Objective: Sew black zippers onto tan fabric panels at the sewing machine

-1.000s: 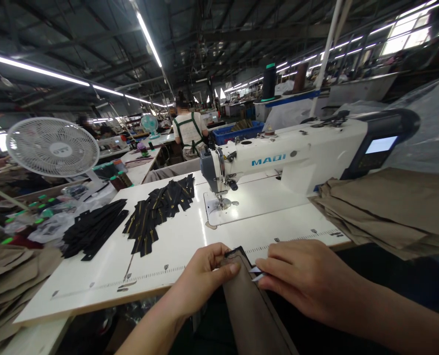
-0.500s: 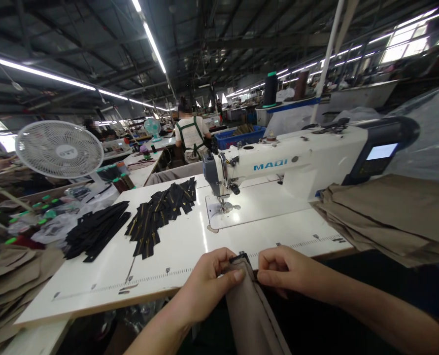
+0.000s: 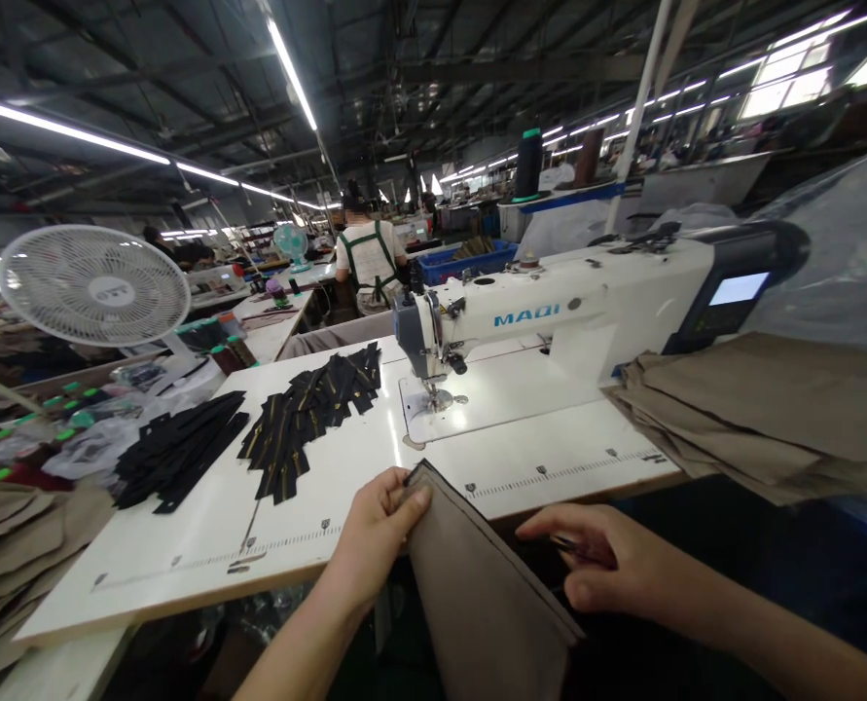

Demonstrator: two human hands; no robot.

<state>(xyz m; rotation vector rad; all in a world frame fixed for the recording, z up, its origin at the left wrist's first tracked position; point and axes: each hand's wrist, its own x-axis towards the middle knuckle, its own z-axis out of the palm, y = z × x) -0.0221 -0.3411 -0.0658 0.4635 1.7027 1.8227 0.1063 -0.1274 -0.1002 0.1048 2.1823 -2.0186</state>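
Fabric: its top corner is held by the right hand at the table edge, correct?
No, the left hand pinches the fabric's top corner at the table edge; the right hand sits beside the fabric. The head view shows this.

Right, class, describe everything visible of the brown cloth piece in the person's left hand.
The brown cloth piece is a matte, woven-looking panel with a dark line along its right edge. Its top corner lies on the front edge of the white table, pinched by the left hand; the rest slopes down off the table towards the person. The right hand hovers beside it, apparently not touching.
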